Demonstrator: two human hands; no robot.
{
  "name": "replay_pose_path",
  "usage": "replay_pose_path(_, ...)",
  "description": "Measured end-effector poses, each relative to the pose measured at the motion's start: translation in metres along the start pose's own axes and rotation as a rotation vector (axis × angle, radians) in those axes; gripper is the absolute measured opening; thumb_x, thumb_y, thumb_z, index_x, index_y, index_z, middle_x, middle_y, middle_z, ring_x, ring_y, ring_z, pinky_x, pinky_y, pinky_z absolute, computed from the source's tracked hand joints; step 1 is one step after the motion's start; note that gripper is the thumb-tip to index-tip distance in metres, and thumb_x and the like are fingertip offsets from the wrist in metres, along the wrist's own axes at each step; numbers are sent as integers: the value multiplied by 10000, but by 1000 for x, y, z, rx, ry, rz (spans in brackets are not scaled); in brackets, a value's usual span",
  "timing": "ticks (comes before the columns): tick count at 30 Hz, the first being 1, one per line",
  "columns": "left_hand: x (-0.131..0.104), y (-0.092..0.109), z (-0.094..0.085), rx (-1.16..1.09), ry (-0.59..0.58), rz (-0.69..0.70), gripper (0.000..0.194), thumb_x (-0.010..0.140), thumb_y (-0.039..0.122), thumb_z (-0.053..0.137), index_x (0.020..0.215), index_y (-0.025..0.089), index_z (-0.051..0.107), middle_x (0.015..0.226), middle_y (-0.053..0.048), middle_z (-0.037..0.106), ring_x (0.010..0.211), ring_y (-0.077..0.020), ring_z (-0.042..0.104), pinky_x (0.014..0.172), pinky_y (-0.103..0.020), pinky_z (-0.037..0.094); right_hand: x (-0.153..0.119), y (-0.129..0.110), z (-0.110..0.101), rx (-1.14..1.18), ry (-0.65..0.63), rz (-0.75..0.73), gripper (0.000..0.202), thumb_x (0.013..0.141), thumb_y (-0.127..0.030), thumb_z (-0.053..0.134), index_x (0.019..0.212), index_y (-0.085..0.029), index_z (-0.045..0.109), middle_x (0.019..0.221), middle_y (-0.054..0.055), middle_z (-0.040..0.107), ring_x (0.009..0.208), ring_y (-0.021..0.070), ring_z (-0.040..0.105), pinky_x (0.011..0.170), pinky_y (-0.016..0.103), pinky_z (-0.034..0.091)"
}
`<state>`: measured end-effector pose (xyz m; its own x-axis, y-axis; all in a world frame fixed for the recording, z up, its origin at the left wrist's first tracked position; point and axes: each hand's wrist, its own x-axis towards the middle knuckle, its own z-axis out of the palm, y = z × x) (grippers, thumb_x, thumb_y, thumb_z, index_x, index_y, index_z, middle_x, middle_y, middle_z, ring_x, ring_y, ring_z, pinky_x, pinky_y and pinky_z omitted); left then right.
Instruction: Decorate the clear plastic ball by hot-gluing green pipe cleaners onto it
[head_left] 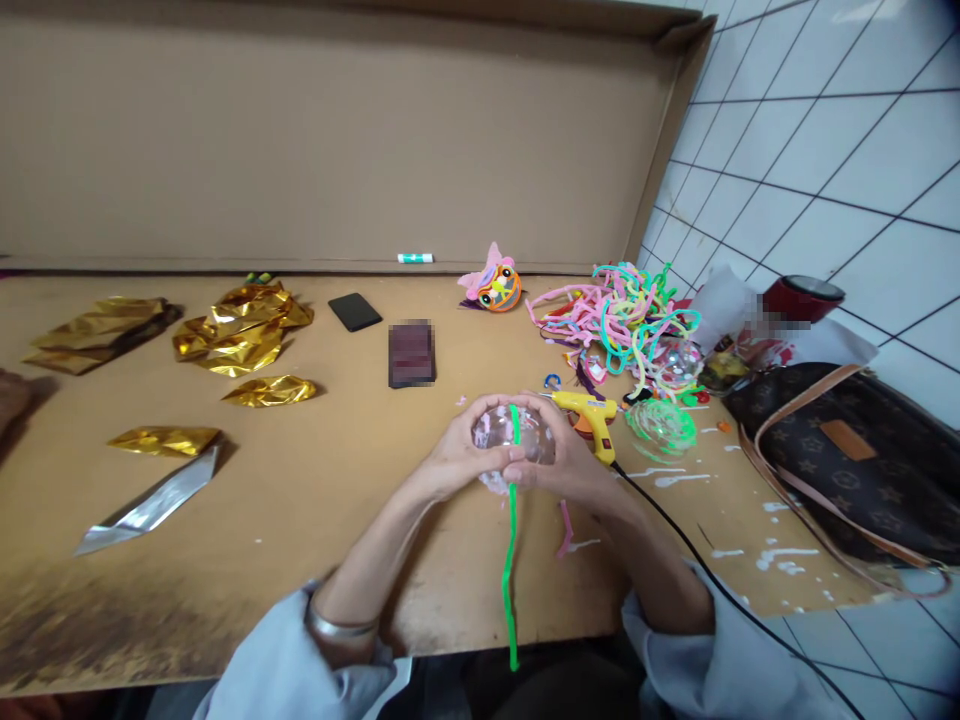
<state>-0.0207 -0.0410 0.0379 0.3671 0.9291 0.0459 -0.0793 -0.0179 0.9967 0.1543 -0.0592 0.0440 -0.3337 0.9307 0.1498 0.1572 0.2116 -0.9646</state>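
A clear plastic ball [491, 428] is held between both hands near the middle of the table. My left hand [456, 445] curves round its left side, and my right hand [561, 455] wraps its right side. Both thumbs press at the front of the ball. A bright green pipe cleaner [510, 570] runs over the ball and under the thumbs, its free end hanging straight down towards my lap. Just right of my right hand lies a yellow hot glue gun [592, 415] with a black cord. A short pink pipe cleaner piece [565, 530] rests below that hand.
Tangled coloured pipe cleaners [600, 320] lie at the back right, by a green-wrapped ball [660, 430] and a brown handbag [847, 460]. A decorated ball [499, 285] sits at the back. Gold foil [240, 330] and a black phone [355, 311] are left. Another person's hand [11, 400] shows at the left edge.
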Motion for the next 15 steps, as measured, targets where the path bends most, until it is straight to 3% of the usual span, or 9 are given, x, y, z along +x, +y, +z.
replay_pose_path(6,0,2,1,20,7,10,640,581,375,834,1139,170,596,1125,-89,645,994,-229,608,888,-332,487,0,2,0,35,-1,20,741,603,-462,832,1252,-275,526,1372,81,491,1329,308,445,1105,496,383)
replay_pose_path(15,-1,0,2,7,24,3,622,589,400,822,1124,182,591,1094,-73,638,946,-212,603,864,-312,470,1,7,-1,49,56,39,660,571,-463,859,1165,-308,617,1488,52,421,1428,324,340,1145,507,311)
